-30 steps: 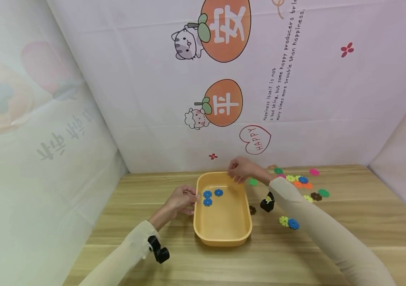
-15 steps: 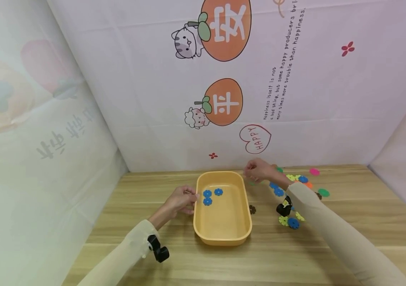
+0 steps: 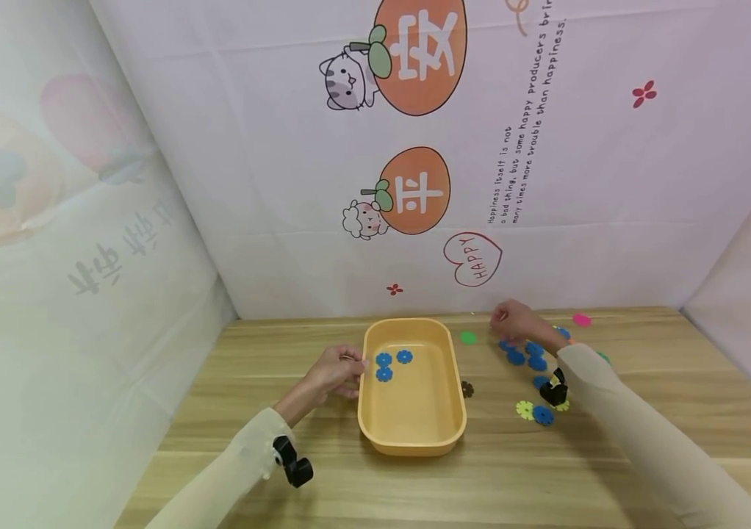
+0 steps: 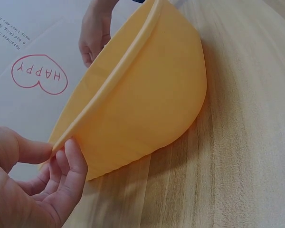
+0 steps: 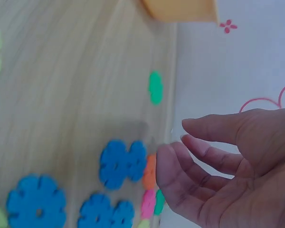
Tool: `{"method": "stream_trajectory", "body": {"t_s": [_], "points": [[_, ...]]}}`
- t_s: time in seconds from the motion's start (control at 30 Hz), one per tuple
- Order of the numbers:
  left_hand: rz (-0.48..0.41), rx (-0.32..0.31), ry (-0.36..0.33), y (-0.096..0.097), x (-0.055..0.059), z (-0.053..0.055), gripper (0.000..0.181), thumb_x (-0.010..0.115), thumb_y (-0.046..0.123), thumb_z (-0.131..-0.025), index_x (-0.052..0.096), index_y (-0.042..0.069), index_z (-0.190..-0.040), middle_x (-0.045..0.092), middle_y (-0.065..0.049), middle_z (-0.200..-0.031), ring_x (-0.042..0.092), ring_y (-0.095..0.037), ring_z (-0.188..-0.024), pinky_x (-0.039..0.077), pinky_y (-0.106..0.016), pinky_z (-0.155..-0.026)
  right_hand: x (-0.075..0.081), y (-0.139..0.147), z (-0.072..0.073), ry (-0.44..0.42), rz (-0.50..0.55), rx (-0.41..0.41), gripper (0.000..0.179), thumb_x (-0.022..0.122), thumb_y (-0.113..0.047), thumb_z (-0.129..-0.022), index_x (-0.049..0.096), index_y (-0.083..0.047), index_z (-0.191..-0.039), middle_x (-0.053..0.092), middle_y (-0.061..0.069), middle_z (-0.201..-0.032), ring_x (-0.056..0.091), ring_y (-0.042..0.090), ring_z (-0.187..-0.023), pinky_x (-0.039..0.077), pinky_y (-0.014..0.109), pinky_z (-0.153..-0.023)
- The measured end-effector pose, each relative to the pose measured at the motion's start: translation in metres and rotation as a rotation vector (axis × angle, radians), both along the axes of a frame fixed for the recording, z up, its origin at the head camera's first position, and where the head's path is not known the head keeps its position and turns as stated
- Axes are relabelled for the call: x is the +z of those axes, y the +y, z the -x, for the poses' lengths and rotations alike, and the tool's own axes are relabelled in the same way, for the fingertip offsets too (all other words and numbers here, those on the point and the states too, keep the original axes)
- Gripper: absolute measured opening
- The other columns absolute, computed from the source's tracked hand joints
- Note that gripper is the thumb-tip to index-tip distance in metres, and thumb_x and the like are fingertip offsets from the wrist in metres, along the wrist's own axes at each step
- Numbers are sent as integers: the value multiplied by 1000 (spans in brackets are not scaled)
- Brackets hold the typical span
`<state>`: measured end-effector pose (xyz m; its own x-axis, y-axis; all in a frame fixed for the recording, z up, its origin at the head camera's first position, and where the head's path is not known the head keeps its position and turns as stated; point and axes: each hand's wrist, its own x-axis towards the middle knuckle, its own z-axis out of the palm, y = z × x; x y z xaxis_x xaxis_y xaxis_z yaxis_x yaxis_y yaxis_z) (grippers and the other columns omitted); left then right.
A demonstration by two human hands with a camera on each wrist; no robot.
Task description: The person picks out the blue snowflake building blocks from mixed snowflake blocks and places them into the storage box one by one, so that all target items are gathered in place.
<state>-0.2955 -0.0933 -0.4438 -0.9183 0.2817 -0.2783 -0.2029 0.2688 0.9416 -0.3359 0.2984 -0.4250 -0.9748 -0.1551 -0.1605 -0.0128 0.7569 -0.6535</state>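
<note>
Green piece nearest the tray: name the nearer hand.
Right. The right hand is just right of the green piece; the left hand pinches the tray at its left rim.

1. I see a flat, light-brown, wood-grain table [image 3: 296, 485] with long streaks.
2. A yellow-orange plastic tub [image 3: 411, 450] with round corners stands on it, open side up.
3. Just beside the tub's right wall lies a dark brown, notched plastic disc [image 3: 468, 390].
4. Near the tub's back right corner is a flat green plastic disc [image 3: 468, 338].
5. Farther right, blue flower-shaped plastic discs [image 3: 536, 364] lie in a loose bunch.
6. Nearer the front, a yellow flower-shaped plastic disc [image 3: 524, 410] sits just beside another blue disc [image 3: 544, 416].
7. Near the back edge, well apart from the tub, lies a bright pink plastic disc [image 3: 582, 320].
</note>
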Motion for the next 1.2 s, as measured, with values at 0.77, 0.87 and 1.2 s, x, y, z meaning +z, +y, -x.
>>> {"method": "stream_trajectory", "body": {"t_s": [0.77,0.87,1.2], "points": [[-8,-1,7,-1,-3,1,19,65,9,-99,58,1,-115,67,-17,-100,66,-18,-76,61,-25,-56,-19,19,-7,44,-206,62,22,76,-4,-92,58,7,-98,60,13,-83,56,21,-71,51,29,-61],[-11,1,6,-1,-3,1,19,65,9,-99,58,1,-115,67,-16,-100,66,-18,-77,61,-25,-55,-20,19,-7,51,-218,66,19,74,-4,-93,60,8,-95,61,13,-82,57,22,-71,52,30,-61],[-9,6,5,0,-4,2,20,65,9,-99,57,1,-116,67,-18,-102,66,-18,-77,61,-26,-56,-22,20,-6,-3,-160,27,23,73,-4,-94,57,11,-102,59,14,-86,58,22,-71,55,29,-61]]}}
